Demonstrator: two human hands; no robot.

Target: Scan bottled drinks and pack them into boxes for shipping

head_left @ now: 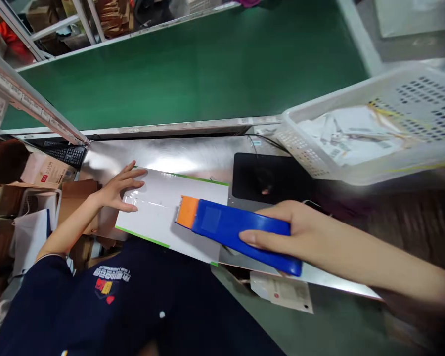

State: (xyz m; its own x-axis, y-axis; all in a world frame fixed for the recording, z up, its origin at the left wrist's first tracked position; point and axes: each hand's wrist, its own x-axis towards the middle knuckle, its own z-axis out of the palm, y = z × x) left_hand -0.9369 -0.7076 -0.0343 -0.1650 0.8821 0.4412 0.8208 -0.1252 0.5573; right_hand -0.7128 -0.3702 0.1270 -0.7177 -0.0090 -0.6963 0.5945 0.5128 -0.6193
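A blue, orange-headed plastic tool (224, 225) is being clasped by the right hand (300, 222) over a flat, green-edged white box (157, 215). The box's left end is being pressed by the splayed, empty left hand (118, 189); slippage is probably being risked by light pressure.

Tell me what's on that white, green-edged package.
The left hand rests on the white package. The blue tool in the right hand hides part of the top.

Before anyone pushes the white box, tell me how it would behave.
The white box is probably stiff, given its straight edges. Lying flat, it seems unlikely to roll. On the smooth metal table, it may slide easily.
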